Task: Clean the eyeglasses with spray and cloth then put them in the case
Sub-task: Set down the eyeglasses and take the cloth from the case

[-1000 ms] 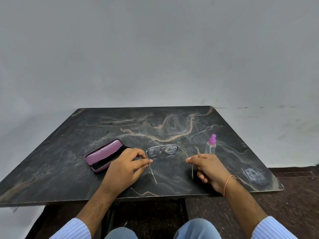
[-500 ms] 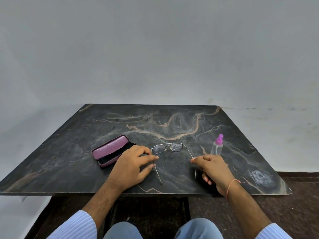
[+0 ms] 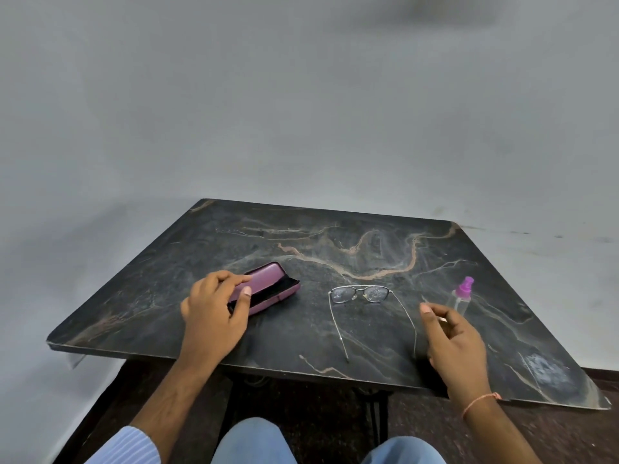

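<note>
Thin metal eyeglasses [image 3: 342, 294] lie on the dark marble table [image 3: 335, 236], lenses away from me and both temples spread open toward me. Left of them sits a purple glasses case [image 3: 273, 289], its lid ajar and the black lining showing. My left hand [image 3: 214, 309] holds the near end of the case, fingers curled over the lid and the thumb at the opening. My right hand [image 3: 455, 343] hovers just right of the right temple with loosely curled fingers and holds nothing. A small clear spray bottle [image 3: 463, 296] with a pink top stands beyond my right hand.
A grey wall rises behind the table. The table's front edge runs just before my wrists, with my knees and a dark floor below it. A pale scuffed patch marks the table's near right corner [image 3: 546, 370].
Both hands have let go of the eyeglass temples, and the glasses now lie on the table. My left hand moved left onto the case. My right hand drew back slightly.
</note>
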{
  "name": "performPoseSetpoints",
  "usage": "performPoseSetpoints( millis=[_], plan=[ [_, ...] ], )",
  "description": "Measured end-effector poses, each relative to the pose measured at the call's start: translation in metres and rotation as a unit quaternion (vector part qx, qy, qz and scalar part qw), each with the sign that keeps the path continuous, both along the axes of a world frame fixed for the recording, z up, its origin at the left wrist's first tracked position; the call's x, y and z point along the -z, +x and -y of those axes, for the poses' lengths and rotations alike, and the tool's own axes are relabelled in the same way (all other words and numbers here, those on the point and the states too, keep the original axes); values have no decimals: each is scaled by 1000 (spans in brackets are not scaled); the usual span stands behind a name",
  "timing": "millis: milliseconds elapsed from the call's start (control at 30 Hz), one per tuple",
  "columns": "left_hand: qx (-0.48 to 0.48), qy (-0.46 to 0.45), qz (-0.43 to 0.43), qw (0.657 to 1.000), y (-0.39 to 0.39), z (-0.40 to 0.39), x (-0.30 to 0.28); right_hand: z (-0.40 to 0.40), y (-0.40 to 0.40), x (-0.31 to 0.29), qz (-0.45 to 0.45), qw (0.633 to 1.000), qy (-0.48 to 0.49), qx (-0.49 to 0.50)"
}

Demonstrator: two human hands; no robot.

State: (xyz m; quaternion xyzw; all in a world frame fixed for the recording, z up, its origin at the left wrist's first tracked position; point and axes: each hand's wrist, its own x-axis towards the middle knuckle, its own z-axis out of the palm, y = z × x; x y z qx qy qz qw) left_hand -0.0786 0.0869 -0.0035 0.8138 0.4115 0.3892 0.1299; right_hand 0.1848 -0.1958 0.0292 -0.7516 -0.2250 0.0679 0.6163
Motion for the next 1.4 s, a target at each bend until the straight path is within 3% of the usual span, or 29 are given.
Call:
performPoseSetpoints(
  millis=[133, 300, 500, 667, 900, 1400],
  plan=[
    [13, -62, -24, 998, 3, -2, 3, -4, -14, -1, 63, 998, 14, -26],
    [40, -27, -34, 998, 2, 0, 7, -48, -47, -21, 158, 979, -31, -126],
    [37, -5, -53, 998, 2, 3, 6, -137, -83, -34, 233, 924, -203, -226],
    [40, -7, -70, 997, 0, 4, 5, -188, -102, -44, 294, 861, -345, -232],
    [62, -40, -48, 996, -2, 2, 2, -213, -101, -49, 237, 831, -442, -243],
    [53, -39, -32, 997, -2, 3, 2, -236, -113, -68, 202, 809, -484, -267]
  ],
)
